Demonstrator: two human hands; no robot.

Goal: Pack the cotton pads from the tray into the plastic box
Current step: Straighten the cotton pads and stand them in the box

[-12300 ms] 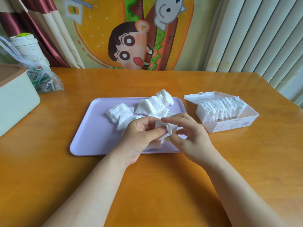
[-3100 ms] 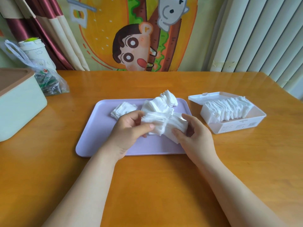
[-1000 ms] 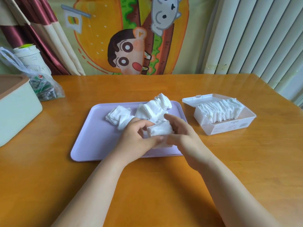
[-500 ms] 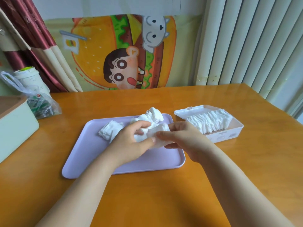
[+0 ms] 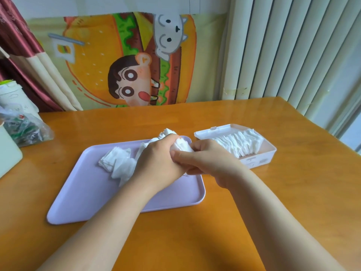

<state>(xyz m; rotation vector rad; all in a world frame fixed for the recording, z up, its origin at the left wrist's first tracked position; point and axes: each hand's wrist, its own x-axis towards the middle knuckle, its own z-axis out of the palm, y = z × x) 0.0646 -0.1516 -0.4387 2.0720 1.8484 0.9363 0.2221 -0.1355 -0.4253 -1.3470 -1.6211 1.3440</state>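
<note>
Over the right part of the lilac tray (image 5: 82,192), my left hand (image 5: 158,163) and my right hand (image 5: 207,161) together grip a stack of white cotton pads (image 5: 180,146) squeezed between them. Loose cotton pads (image 5: 119,163) lie on the tray to the left of my hands, and a few more (image 5: 166,133) show behind my left hand. To the right of the tray sits the open plastic box (image 5: 259,157), a row of cotton pads (image 5: 238,141) standing on edge inside it and its lid (image 5: 213,132) folded back.
The wooden table (image 5: 195,241) carries a clear plastic bag (image 5: 23,128) and a pale green container (image 5: 7,153) at the left edge. A white cup (image 5: 13,96) stands behind the bag. Curtains and a cartoon cloth hang behind the table.
The camera has tilted up. My hands have shifted slightly right toward the box, still squeezing the gathered stack of pads together.
</note>
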